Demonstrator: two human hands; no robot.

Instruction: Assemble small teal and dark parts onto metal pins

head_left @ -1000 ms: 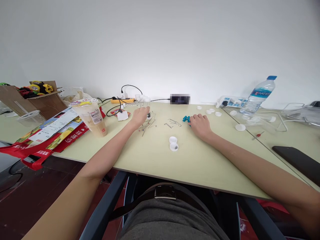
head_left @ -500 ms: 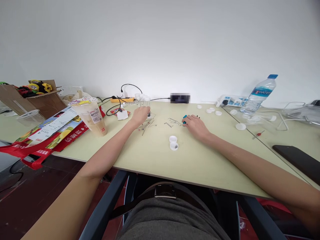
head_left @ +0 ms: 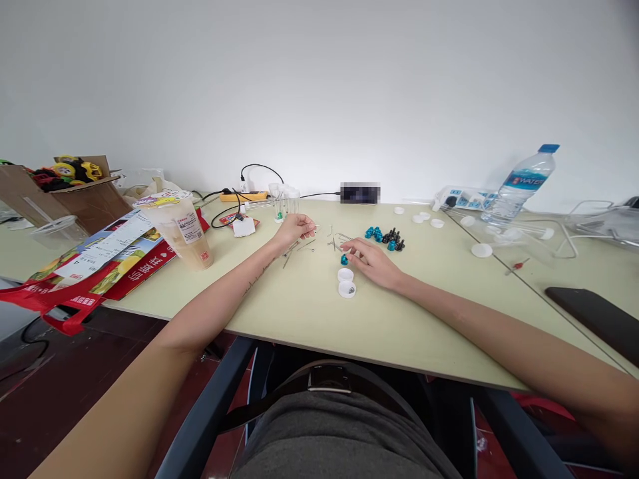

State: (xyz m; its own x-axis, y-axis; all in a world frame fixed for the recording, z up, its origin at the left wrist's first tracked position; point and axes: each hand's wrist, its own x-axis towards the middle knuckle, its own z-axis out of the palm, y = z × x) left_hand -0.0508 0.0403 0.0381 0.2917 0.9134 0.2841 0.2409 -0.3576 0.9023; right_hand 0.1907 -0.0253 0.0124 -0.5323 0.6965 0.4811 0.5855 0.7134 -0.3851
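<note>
- The left hand (head_left: pixel 294 228) is stretched forward over the table (head_left: pixel 299 313), the forearm running straight from the lower left, the wrist low and the palm turned partly up.
- Its fingers are curled loosely inward, the fingertips close together; whether something thin is pinched between them cannot be told.
- Thin metal pins (head_left: pixel 299 245) are scattered on the table just under and to the right of that hand.
- Small clear tubes (head_left: pixel 282 201) are stood upright just beyond the left hand, apart from it.
- The right hand (head_left: pixel 370 259) is laid low over the table, the forearm coming in from the lower right, the palm down and the fingers extended towards the left.
- The right hand is partly open, and nothing is seen to be gripped by it.
- A single blue bead (head_left: pixel 344 259) is set on the table just beside the right fingertips; whether it is touched cannot be told.
- Two white caps (head_left: pixel 345 282) are placed just in front of the right hand, touching each other, the nearer one holding small dark bits.
- A cluster of blue and black beads (head_left: pixel 384 236) is seen on the table beyond the right hand, apart from it.
- A drink cup (head_left: pixel 180 231) is stood to the left, and a water bottle (head_left: pixel 520 185) is leant far to the right.
</note>
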